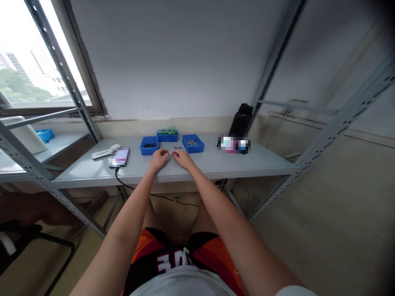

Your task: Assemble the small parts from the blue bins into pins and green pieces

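Resting on the near part of the grey table, the left hand and right hand face each other, just apart. Their fingers curl inward; I cannot tell whether the tips grip anything. Small dark pieces lie just to the far side, between 2 of the 3 blue trays: the left tray holds dark bits, the right tray silvery parts, the far tray green pieces. A black bottle stands far right.
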`<move>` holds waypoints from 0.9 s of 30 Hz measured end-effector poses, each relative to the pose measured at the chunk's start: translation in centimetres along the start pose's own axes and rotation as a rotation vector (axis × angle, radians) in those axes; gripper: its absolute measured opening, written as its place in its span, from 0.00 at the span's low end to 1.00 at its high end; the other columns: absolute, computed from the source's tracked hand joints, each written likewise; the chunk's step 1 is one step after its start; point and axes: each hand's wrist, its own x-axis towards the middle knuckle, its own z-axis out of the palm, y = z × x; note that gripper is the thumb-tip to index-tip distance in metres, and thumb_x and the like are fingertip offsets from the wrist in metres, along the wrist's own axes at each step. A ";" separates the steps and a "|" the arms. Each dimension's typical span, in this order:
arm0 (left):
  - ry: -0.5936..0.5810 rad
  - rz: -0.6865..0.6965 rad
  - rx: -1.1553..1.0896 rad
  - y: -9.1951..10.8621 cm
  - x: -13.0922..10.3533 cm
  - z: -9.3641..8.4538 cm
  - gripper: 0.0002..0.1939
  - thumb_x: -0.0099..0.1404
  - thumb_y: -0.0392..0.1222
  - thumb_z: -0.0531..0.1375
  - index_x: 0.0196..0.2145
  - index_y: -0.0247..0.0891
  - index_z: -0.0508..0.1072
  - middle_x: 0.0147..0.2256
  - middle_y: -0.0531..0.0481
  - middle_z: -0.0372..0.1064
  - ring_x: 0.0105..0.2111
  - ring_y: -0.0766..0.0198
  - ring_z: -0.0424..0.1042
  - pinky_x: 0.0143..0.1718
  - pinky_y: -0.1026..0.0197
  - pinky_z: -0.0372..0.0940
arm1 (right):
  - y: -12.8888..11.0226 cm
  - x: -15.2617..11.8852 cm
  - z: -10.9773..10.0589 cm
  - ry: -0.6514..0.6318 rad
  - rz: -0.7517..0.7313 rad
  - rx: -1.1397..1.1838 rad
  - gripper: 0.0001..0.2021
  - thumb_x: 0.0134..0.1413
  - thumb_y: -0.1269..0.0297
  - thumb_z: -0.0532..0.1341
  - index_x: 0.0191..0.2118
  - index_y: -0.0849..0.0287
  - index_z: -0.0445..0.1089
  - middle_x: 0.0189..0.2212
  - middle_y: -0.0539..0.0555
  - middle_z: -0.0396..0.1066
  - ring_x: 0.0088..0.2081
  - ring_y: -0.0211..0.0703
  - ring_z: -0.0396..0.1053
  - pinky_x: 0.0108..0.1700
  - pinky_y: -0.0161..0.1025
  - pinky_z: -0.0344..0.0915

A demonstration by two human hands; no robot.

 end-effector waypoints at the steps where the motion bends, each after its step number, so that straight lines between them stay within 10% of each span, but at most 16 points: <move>1: 0.010 -0.008 0.003 0.0 0.0 0.0 0.09 0.57 0.38 0.58 0.34 0.34 0.75 0.33 0.44 0.76 0.35 0.60 0.72 0.41 0.60 0.65 | 0.0 0.0 0.0 0.010 0.004 0.016 0.11 0.62 0.62 0.55 0.43 0.59 0.73 0.36 0.56 0.75 0.38 0.42 0.70 0.42 0.37 0.61; 27: 0.002 -0.010 0.027 -0.6 0.2 0.0 0.11 0.62 0.40 0.56 0.36 0.34 0.78 0.35 0.42 0.77 0.37 0.57 0.73 0.43 0.58 0.65 | 0.1 0.1 -0.2 0.073 0.041 0.055 0.12 0.64 0.63 0.51 0.41 0.57 0.71 0.28 0.51 0.73 0.34 0.41 0.69 0.40 0.34 0.60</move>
